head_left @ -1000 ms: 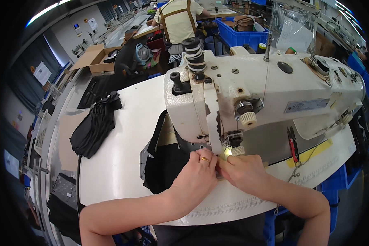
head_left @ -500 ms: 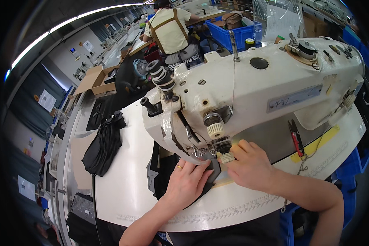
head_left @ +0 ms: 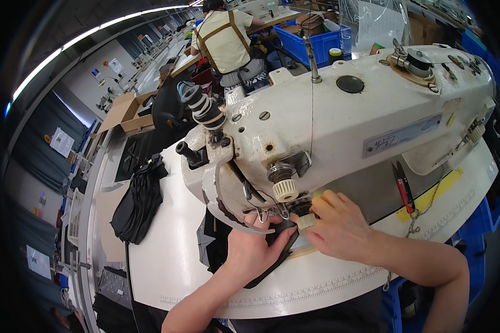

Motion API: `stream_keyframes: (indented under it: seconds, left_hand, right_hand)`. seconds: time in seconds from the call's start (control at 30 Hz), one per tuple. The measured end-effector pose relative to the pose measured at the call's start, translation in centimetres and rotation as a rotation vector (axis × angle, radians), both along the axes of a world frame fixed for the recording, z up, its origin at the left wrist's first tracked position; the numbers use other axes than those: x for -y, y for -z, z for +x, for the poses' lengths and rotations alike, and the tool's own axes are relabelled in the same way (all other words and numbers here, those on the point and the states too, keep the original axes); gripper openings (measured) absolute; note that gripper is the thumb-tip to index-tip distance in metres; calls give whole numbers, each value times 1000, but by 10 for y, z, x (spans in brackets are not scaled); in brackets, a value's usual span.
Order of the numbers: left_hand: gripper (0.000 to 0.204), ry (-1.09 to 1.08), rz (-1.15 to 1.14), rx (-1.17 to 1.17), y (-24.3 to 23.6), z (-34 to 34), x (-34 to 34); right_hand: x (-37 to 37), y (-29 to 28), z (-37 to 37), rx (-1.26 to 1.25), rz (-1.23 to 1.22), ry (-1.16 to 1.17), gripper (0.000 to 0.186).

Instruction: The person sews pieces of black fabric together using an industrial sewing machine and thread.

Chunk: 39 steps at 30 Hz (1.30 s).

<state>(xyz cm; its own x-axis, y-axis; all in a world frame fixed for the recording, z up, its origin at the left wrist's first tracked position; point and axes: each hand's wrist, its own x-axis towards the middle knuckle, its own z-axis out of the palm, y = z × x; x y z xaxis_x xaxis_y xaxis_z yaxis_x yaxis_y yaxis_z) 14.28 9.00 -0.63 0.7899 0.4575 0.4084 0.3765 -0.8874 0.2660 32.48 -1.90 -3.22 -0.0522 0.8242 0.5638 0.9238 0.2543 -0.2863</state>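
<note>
A white sewing machine reaches across in front of me, and black fabric lies under its needle end. My left hand is on this fabric, thumb and fingers closed at its edge; the guard and wire parts cover some fingertips. Just right of the needle area, my right hand is curled beside a ribbed cream knob. Its fingertips are hidden, so what they grip does not show.
Red-handled thread snips lie on the machine bed at right, beside a yellow strip. Gathered black fabric rests at the table's left edge. A blue crate and a seated person are beyond the machine.
My left hand has shifted slightly, its fingers going further under the needle end and its thumb now pressing the fabric edge. The right hand stays about where it was. The view has tilted a little.
</note>
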Motion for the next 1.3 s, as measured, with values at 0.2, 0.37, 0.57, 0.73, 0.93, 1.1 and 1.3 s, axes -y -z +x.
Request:
stream_keyframes:
  seconds: [0.2,0.37,0.57,0.73,0.93,1.1,1.3]
  left_hand:
    - [27,39,5,71,9,0,-7]
    - [31,64,60,11,7,-4,-7]
    - [39,133,116,-56,9,-7,-9]
    - [37,180,149,-3,8,-11,-8]
    - [25,138,155,9,9,-11,-6]
    - [25,125,171,-3,9,-11,-5]
    - [35,136,153,-39,7,-13,-4]
  right_hand:
    - [1,-3,2,14,-57,-23,28]
    - [5,-6,0,48,-97,-47,32]
    - [11,-6,-5,100,-120,-42,36]
    - [10,-7,-4,114,-101,-48,35]
    - [9,-6,-4,70,-80,-75,33]
    - [8,-5,-4,68,-70,-76,30]
    - [8,-4,-4,58,-46,-74,29]
